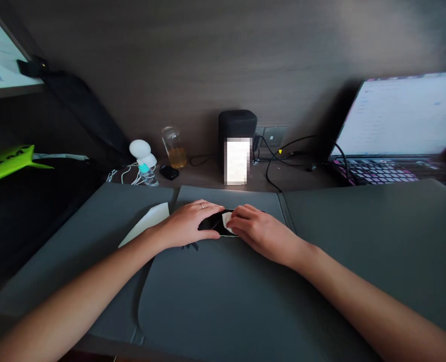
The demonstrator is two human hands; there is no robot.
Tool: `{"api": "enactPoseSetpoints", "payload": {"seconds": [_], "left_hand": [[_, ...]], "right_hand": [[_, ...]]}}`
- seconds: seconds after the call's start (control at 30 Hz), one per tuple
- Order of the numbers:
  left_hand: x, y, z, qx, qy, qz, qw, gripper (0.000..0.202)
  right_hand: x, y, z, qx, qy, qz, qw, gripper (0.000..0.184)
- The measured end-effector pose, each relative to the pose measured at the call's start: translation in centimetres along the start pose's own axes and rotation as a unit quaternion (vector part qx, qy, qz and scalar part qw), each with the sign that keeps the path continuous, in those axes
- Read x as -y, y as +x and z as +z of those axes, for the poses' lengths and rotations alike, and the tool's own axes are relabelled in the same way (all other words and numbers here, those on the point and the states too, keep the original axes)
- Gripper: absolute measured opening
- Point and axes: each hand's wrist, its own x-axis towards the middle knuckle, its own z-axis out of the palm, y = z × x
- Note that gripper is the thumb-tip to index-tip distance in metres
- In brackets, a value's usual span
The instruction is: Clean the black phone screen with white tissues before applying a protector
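A smartphone (212, 222) with a dark, glossy face lies flat across a dark grey closed laptop (223, 296). Its left end sits between the thumb and fingers of my left hand (187, 222), which grip the two long edges. Bunched fingertips of my right hand (258, 231) press a small white wipe (227, 221) onto the phone's face. The right end of the phone is hidden under that hand. Beside my left wrist lies a white sheet of paper (147, 223), partly covered by the wrist.
Under the laptop spreads a dark grey desk mat (358, 241). Behind it stand a black speaker (238, 120), a glass bottle of amber liquid (177, 156), a small clear bottle (147, 175) and a white round-headed device (140, 149). Cables (268, 168) run toward an open laptop (400, 120).
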Motion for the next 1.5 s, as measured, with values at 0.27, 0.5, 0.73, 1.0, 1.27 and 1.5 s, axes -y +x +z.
{"api": "enactPoseSetpoints", "payload": {"seconds": [0.27,0.5,0.73,1.0,1.27,1.5], "left_hand": [[-0.2,0.0,-0.2,0.006,-0.005,-0.001,1.000,0.057],[0.0,0.0,-0.1,0.003,0.005,0.000,1.000,0.057],[-0.1,0.1,-0.1,0.007,0.004,0.001,1.000,0.057],[0.0,0.0,-0.1,0.006,-0.003,-0.003,1.000,0.057],[-0.1,0.0,-0.2,0.005,-0.002,-0.008,1.000,0.057],[0.0,0.1,-0.1,0.003,-0.004,0.003,1.000,0.057]], "right_hand": [[-0.5,-0.1,-0.2,-0.030,-0.036,0.047,0.998,0.022],[-0.8,-0.2,-0.3,-0.021,0.003,0.039,0.999,0.022],[0.2,0.1,0.2,-0.003,-0.024,0.002,1.000,0.023],[-0.8,-0.1,-0.2,-0.042,-0.041,0.082,0.995,0.021],[-0.7,0.0,0.0,-0.026,-0.019,0.055,0.998,0.020],[0.6,0.1,0.3,-0.004,-0.052,0.022,0.998,0.020]]}}
